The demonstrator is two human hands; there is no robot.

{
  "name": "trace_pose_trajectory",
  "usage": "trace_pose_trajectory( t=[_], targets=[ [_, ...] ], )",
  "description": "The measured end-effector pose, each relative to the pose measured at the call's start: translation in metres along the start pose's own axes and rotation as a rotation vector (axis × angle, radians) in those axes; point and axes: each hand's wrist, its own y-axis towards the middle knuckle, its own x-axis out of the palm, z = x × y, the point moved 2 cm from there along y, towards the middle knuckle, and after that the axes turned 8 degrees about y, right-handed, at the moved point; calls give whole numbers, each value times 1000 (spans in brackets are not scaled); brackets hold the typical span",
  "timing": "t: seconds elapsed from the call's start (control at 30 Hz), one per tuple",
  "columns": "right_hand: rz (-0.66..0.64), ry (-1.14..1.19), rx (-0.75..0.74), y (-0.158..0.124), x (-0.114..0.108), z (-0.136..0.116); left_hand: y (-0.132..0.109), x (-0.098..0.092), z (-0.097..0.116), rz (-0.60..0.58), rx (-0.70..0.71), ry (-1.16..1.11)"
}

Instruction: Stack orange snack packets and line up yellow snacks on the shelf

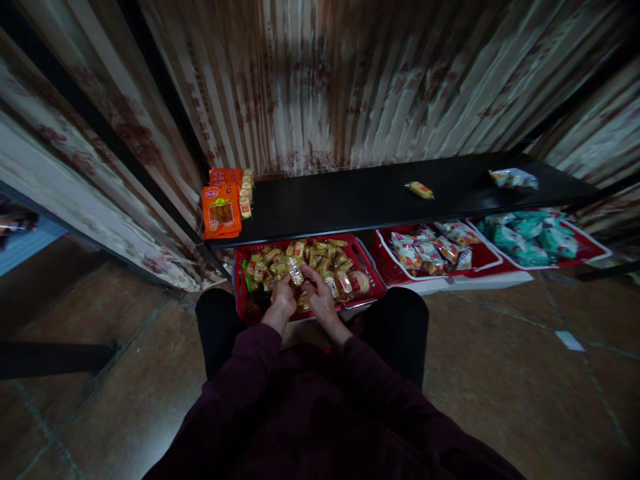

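Note:
Over the red basket [375,280] in front of my knees, my left hand [283,300] is closed on a small clear-wrapped biscuit packet [295,273]. From the other side my right hand [320,297] meets the same packet, its fingers bent around the edge; the fingertips are partly hidden. Below and around both hands, the basket holds many yellowish wrapped biscuit packets [343,283], some with red and white labels. A bit of green wrapping [247,270] shows at its left side.
Behind the baskets runs a low black shelf [330,200]. On it are orange snack bags [220,210] beside small yellow packets [246,193], one lone packet [420,190] and a white-blue bag [514,179]. Two more red baskets hold white-red bags [430,253] and teal bags [535,237].

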Motion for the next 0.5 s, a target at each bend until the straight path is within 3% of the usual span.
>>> trace_pose_trajectory(
  t=[0.5],
  targets=[
    [-11, -291, -112, 0, -2, -6, 0, 0, -6, -38, -65, 3]
  ],
)
